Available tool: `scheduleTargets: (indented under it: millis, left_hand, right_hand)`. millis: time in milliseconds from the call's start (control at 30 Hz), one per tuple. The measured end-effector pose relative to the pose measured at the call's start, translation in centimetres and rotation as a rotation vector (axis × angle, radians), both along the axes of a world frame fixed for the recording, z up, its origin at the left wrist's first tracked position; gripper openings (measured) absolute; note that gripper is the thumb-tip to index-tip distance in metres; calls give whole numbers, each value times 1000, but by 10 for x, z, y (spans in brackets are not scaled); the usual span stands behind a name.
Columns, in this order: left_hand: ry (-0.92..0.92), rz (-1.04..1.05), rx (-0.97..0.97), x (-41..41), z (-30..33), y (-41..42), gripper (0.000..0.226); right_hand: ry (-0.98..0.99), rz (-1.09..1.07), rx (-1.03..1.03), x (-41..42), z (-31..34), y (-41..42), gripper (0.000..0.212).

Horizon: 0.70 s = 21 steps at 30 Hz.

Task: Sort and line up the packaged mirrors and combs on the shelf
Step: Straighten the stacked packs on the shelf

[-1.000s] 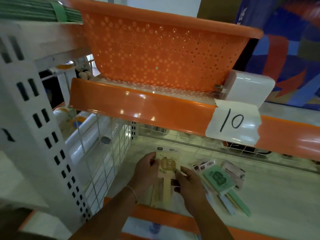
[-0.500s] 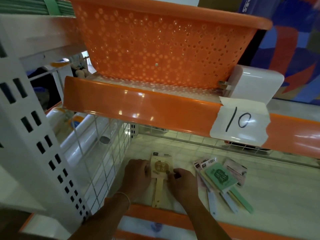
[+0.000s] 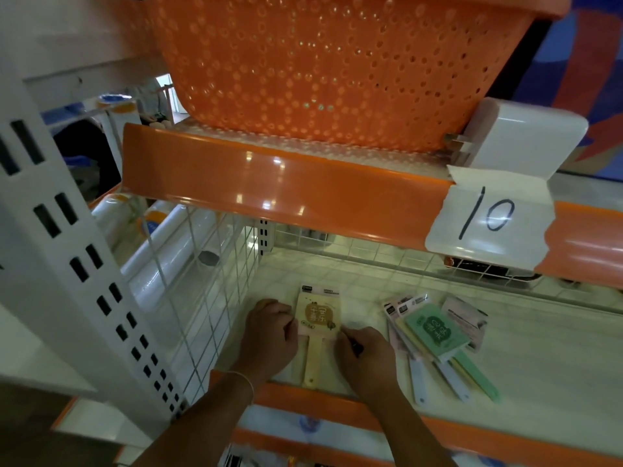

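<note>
A yellow packaged hand mirror lies flat on the white shelf, handle toward the front edge. My left hand grips its left edge with curled fingers. My right hand pinches its lower right corner. To the right lies a fanned pile of packaged mirrors and combs with a green one on top; pale and green handles stick out toward the front. A pinkish pack sits behind that pile.
A white wire grid divider bounds the shelf on the left, with plastic rolls beyond it. Overhead runs an orange shelf lip with a tape label "10" and an orange perforated basket. An orange lip edges the front.
Both hands have lowered the yellow mirror from a raised tilt down flat onto the shelf near the left divider and still hold its edges.
</note>
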<state>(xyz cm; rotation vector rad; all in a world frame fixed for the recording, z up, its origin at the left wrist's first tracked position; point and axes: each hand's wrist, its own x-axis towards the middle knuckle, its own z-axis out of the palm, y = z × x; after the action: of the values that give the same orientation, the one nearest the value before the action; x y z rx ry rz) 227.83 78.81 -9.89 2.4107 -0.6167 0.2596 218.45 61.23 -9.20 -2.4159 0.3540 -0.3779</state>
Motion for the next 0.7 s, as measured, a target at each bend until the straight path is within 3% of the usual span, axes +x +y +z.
scheduleTargets:
  millis: [400,700]
  left_hand:
    - [-41,-13,36,-2,1,1,19]
    - [-25,-4,35,-2,1,0,19]
  right_hand:
    - [-3,-41,63,-6,11,4,22]
    - [10,-48,55,-6,14,4,22]
